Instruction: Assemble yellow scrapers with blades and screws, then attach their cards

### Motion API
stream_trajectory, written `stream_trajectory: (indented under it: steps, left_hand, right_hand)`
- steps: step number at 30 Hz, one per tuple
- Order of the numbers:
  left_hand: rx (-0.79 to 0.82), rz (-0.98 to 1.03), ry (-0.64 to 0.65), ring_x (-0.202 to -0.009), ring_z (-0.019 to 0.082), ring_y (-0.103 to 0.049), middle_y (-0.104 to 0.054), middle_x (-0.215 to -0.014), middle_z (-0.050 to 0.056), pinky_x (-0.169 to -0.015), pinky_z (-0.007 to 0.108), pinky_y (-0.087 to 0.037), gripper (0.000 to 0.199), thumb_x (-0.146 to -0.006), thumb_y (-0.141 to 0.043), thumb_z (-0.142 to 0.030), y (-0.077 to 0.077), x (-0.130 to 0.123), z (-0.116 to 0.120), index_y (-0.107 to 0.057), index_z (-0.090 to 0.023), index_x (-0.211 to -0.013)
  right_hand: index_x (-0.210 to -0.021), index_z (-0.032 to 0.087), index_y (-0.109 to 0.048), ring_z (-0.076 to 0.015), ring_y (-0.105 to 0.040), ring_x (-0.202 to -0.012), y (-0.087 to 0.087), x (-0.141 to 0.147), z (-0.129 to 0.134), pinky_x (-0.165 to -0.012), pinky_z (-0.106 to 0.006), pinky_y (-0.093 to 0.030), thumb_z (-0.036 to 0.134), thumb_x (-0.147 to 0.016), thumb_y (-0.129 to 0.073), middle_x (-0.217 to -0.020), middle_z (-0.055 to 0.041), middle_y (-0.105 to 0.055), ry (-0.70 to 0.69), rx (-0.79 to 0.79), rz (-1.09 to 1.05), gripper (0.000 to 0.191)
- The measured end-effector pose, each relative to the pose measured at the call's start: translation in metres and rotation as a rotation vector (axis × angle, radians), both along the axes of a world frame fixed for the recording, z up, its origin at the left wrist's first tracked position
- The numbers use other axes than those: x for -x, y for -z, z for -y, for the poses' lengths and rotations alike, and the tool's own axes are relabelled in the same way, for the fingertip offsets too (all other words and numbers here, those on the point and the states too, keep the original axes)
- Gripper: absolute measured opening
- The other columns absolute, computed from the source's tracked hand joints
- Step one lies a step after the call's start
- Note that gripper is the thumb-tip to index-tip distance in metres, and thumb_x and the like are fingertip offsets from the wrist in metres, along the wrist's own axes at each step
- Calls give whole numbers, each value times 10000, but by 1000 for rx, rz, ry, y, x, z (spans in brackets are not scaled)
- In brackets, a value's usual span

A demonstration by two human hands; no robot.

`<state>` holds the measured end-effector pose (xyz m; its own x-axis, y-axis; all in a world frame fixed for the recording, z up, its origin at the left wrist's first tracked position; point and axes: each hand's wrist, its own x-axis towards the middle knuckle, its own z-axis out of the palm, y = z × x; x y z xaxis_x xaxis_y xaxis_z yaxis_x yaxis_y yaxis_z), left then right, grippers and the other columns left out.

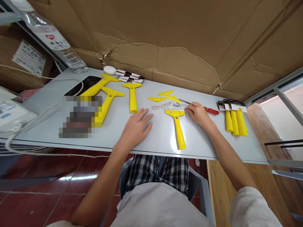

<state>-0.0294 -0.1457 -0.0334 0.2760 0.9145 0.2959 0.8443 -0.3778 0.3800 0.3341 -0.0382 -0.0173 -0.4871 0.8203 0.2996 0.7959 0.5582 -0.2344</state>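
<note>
My left hand point(137, 127) lies palm down on the table with its fingers spread, holding nothing. My right hand point(199, 115) is closed, thumb and fingertips pinched at the end of a thin metal blade point(181, 107). That blade lies along the head of a yellow scraper handle point(179, 129), which points towards me. Just beyond are a small heap of screws point(176, 104), loose metal blades point(162, 106) and several yellow cover plates point(156, 99). A screwdriver point(211, 111) with a red handle lies partly hidden behind my right hand.
More yellow scraper handles point(133, 99) lie at the left, near a dark phone point(82, 85) and a pixelated patch. Scrapers with black cards point(233, 121) lie at the right. A plastic bottle point(56, 41), cables and a cardboard wall point(153, 34) border the table point(205, 145).
</note>
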Motion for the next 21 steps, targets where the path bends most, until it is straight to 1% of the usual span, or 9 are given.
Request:
stream_trajectory:
  steps: [3, 6, 12, 16, 18, 21]
  left_hand:
    - [11, -5, -1, -1634, 391, -461, -562, -1698, 189, -1322, 608, -413, 511, -1121, -437, -397, -1, 0, 0, -715, -171, -1485]
    - [6, -12, -7, -1633, 380, -465, -569, -1696, 171, -1324, 604, -411, 508, -1120, -436, -411, 0, 1, -1, -714, -190, -1484]
    - [-7, -28, -6, -1623, 388, -480, -578, -1688, 178, -1308, 621, -427, 515, -1117, -434, -417, 1, 1, -2, -716, -183, -1479]
    - [-4, -21, -3, -1623, 390, -480, -578, -1685, 186, -1312, 623, -423, 518, -1113, -437, -418, -1, 1, -2, -718, -174, -1472]
    - [-3, -13, -7, -1624, 393, -477, -576, -1686, 191, -1315, 622, -419, 518, -1112, -441, -419, 0, 0, -2, -721, -167, -1467]
    - [0, 5, -11, -1630, 388, -470, -570, -1695, 175, -1319, 624, -416, 505, -1110, -450, -422, 0, 1, -2, -721, -193, -1469]
  right_hand:
    - [-1118, 226, -824, -301, -700, -1043, 0, -1, 4, -945, -469, -522, 268, -1109, -547, -1121, -125, -776, 11, 19, -31, 281]
    - [-1100, 226, -808, -301, -705, -1067, -1, -1, 8, -952, -468, -520, 263, -1111, -545, -1122, -120, -773, -8, 34, -50, 265]
    - [-1056, 230, -773, -291, -705, -1037, -4, -1, 13, -951, -466, -548, 245, -1092, -573, -1088, -108, -762, -29, 48, -158, 204]
    - [-1075, 241, -758, -287, -706, -1063, -6, 13, 18, -971, -469, -573, 246, -1086, -579, -1118, -106, -746, -72, 53, -277, 179]
    - [-1084, 251, -756, -287, -701, -1101, -7, 22, 20, -999, -477, -573, 253, -1095, -571, -1144, -106, -738, -109, 65, -296, 185]
    - [-1086, 255, -754, -289, -687, -1128, -7, 31, 21, -1020, -489, -564, 250, -1101, -561, -1151, -105, -724, -147, 62, -295, 193]
